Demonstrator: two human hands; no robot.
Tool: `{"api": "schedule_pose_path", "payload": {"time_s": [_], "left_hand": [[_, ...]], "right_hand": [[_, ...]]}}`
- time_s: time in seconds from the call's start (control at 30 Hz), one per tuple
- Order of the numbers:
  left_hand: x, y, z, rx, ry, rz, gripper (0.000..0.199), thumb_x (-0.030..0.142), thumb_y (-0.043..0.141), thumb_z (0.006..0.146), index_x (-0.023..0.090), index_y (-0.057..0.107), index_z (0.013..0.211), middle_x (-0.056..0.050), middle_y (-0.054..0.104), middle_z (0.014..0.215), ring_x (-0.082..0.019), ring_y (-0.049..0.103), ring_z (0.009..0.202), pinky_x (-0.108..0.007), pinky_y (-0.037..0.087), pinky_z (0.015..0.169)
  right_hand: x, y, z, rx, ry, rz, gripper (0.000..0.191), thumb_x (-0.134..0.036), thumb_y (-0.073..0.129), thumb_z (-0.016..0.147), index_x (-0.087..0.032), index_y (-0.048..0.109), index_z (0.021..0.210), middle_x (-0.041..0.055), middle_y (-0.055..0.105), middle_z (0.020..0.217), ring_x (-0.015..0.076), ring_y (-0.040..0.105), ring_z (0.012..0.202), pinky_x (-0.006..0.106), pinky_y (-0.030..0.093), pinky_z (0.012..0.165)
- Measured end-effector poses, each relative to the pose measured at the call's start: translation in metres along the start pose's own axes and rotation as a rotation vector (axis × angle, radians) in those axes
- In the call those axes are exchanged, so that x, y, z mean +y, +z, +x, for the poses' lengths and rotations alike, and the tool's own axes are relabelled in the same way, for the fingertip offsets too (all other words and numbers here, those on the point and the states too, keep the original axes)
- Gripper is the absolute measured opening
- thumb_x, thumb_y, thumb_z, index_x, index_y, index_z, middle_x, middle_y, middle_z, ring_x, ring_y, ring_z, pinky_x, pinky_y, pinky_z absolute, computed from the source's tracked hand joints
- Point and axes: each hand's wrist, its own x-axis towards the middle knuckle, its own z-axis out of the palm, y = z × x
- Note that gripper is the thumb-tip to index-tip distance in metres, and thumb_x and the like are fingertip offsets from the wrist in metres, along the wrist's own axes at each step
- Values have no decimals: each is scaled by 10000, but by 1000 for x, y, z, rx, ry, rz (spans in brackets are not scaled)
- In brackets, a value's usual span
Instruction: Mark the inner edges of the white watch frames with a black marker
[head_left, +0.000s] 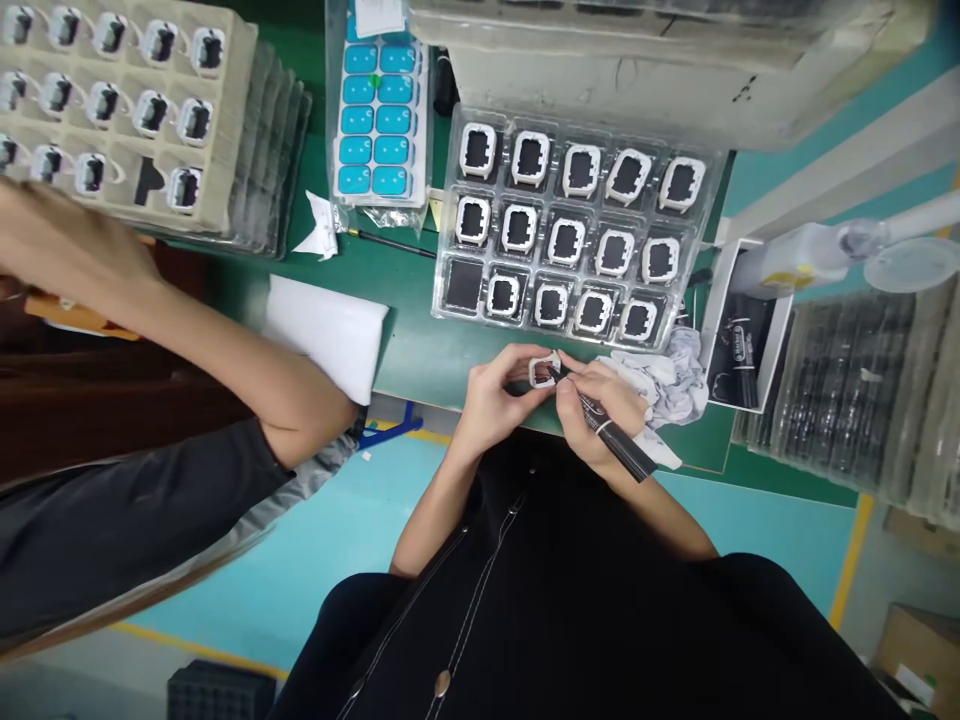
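Between the fingers of my left hand [496,398] is a small white frame [541,372], held at the front edge of the green table. My right hand [600,405] grips a black marker [616,445], its tip against or very near the frame's right side. Just beyond my hands lies a clear plastic tray [510,322] with rows of similar white frames; its front left compartment holds no frame. Crumpled white paper [679,380] lies beside my right hand.
At the left, another person's arm [225,360] reaches over stacked trays [244,130]. A folded white cloth [322,335], a blue sticker sheet [375,120] and a thin black stick [394,243] lie on the table. A white box [772,350] with markers stands right.
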Motion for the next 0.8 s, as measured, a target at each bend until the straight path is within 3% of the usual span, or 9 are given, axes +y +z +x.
{"api": "schedule_pose_path", "payload": {"time_s": [0.23, 0.4, 0.67, 0.8], "left_hand": [[-1, -5, 3, -29, -31, 16, 393, 483, 921, 1068, 203, 798, 1314, -70, 921, 1184, -222, 930, 1084, -339, 763, 1037], [0, -7, 4, -59, -33, 50, 338, 403, 911, 1069, 221, 797, 1329, -53, 927, 1179, -218, 930, 1084, -324, 761, 1027], [2, -4, 5, -42, 18, 63, 289, 261, 892, 1054, 248, 798, 1327, -34, 923, 1174, -215, 934, 1067, -310, 769, 1008], [1, -4, 4, -41, 46, 62, 299, 208, 876, 1054, 257, 795, 1337, -28, 919, 1195, -205, 932, 1074, -307, 761, 1032]], "right_hand": [[-2, -1, -2, -42, 25, -86, 122, -163, 743, 1082, -285, 739, 1080, -17, 818, 828, 234, 875, 826, 455, 834, 811], [-4, -1, 0, -12, 28, -118, 159, -117, 742, 1062, -274, 743, 1088, 8, 862, 879, 277, 930, 955, 407, 805, 767], [-5, 1, 3, -17, 2, -86, 226, -53, 761, 1023, -268, 714, 1074, -2, 838, 845, 244, 881, 799, 433, 819, 789], [-5, 1, 3, -20, 9, -96, 221, -69, 755, 1035, -280, 717, 1087, -4, 845, 859, 249, 889, 824, 434, 820, 792]]}}
